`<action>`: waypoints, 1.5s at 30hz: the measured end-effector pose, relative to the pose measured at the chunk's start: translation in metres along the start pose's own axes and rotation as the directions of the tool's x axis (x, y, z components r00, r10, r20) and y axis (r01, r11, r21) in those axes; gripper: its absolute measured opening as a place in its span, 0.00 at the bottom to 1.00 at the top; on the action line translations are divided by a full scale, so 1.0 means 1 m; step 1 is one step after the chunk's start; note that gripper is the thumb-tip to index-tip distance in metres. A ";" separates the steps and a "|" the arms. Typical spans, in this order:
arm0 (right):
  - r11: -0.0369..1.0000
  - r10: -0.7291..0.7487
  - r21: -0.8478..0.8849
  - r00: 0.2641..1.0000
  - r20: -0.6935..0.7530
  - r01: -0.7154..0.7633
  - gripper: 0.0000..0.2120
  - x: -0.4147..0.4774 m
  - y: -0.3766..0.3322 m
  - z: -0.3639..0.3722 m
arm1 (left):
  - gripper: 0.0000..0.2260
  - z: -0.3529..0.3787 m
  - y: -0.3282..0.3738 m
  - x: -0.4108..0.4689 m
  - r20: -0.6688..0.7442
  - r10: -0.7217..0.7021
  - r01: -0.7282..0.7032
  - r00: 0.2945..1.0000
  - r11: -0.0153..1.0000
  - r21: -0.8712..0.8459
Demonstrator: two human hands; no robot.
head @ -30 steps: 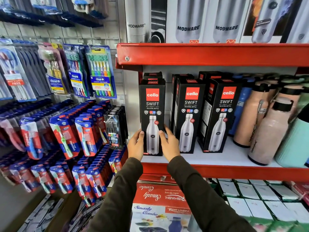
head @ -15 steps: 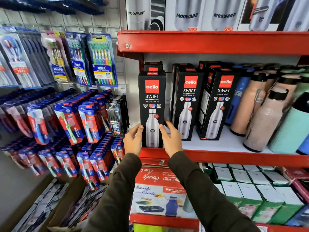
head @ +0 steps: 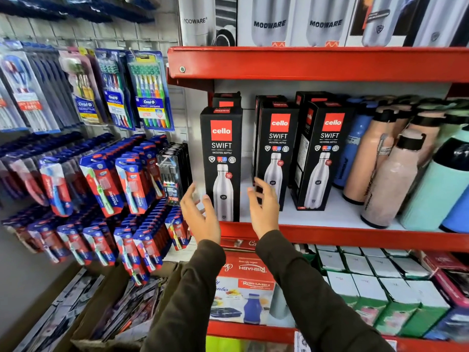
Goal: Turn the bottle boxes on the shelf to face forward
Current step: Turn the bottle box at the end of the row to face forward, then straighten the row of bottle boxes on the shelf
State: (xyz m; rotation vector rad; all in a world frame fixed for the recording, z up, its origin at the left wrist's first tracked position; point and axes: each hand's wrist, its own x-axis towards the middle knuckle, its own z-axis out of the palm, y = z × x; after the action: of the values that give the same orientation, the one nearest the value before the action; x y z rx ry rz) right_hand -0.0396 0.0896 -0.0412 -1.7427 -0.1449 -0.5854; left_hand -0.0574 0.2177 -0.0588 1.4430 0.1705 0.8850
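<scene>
Three black Cello Swift bottle boxes stand in a front row on the red shelf [head: 355, 238]. The left box [head: 222, 158] faces straight forward at the shelf's front edge. The middle box [head: 276, 148] and the right box [head: 322, 153] are angled, showing a side panel. More black boxes stand behind them. My left hand [head: 200, 214] hovers open just left of the left box, apart from it. My right hand [head: 264, 207] hovers open just right of it, partly covering the middle box's lower corner. Neither hand holds anything.
Pink, blue and mint bottles [head: 396, 174] crowd the shelf's right part. Modware boxes [head: 299, 21] fill the shelf above. Toothbrush packs [head: 121, 184] hang on the wall to the left. Boxed goods [head: 243, 288] fill the shelf below.
Both hands have let go of the left box and drawn back slightly with fingers spread. The box stays upright, facing forward.
</scene>
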 end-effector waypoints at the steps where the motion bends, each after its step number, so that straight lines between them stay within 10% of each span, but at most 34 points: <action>1: 1.000 -0.021 -0.002 0.999 -0.035 0.021 0.16 0.002 0.001 -0.006 | 0.17 0.004 0.001 -0.007 -0.039 0.048 -0.048 0.998 0.999 0.011; 10: 1.000 0.013 0.010 0.989 -0.147 -0.012 0.21 0.025 0.019 -0.052 | 0.15 0.068 0.021 -0.048 0.223 0.306 -0.308 0.925 0.951 -0.028; 17: 0.986 0.165 -0.023 0.986 0.022 -0.165 0.24 0.059 0.027 -0.062 | 0.23 0.125 0.031 -0.030 0.476 -0.019 0.032 0.879 0.999 -0.019; 23: 0.976 0.211 -0.052 0.977 0.035 -0.210 0.21 0.072 0.032 -0.061 | 0.24 0.144 0.023 -0.010 0.470 -0.352 0.336 0.809 0.934 0.121; 45: 0.991 0.128 0.022 0.992 0.010 -0.128 0.19 0.028 0.036 -0.085 | 0.18 0.102 0.006 -0.036 0.306 -0.260 0.225 0.916 0.963 0.145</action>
State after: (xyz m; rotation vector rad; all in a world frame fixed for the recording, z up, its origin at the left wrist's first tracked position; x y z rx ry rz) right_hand -0.0267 -0.0054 -0.0475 -1.7188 -0.0448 -0.4806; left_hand -0.0231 0.1152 -0.0496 1.6055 0.1489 0.4330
